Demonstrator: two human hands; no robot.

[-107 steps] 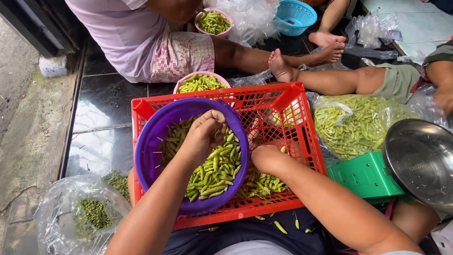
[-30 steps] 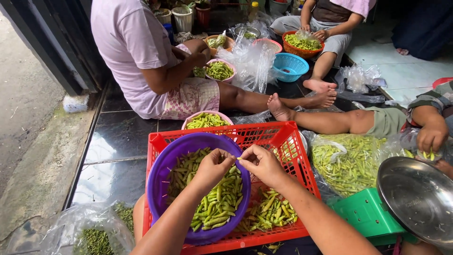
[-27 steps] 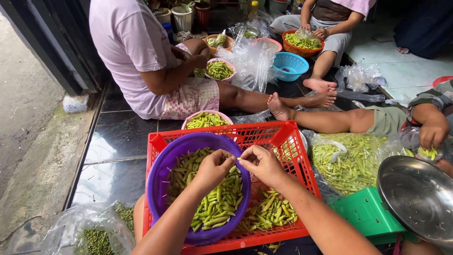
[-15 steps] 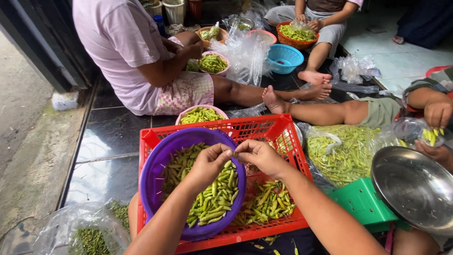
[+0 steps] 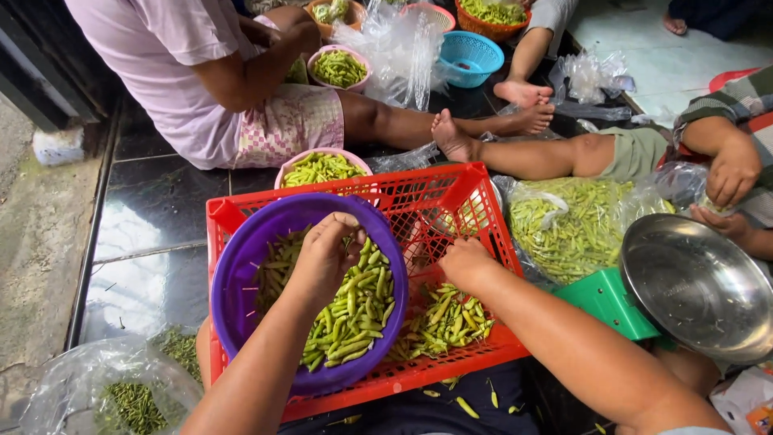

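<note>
Both hands have split apart since half a second back: they were pinched together over the middle of the crate, now my left hand [image 5: 326, 254] sits over the purple bowl [image 5: 241, 266] and my right hand [image 5: 463, 262] has dropped toward the loose pile.

Nearest me, a few stray chilies [image 5: 467, 405] already lie on the dark cloth outside the red crate [image 5: 451, 185]. More could slip out through the crate's slots or over its low near rim if I sweep too fast.

Left hand: fingers curled down, tips bunched over the green chilies [image 5: 354, 310] in the bowl. Looks like a pinch on something small, but I cannot tell whether it holds a chili or a stem. If I let go carelessly, a stem could land among the sorted ones.

Right hand: knuckles up, fingers tucked under into the crate chilies [image 5: 443, 318], so I cannot tell if it is grasping or loose. The bowl sits tilted inside the crate's left side; leaning on its rim could tip it and mix both piles.

Near left, a clear bag of stems [image 5: 129, 399] lies on the floor. Right, the metal scale pan [image 5: 696, 282] on its green base [image 5: 604, 300] is just beside my forearm, so an elbow bump is a risk.

Farther off, a pink bowl [image 5: 322, 167] of chilies touches the crate's far rim, and a neighbour's bare foot [image 5: 451, 137] is close by.
</note>
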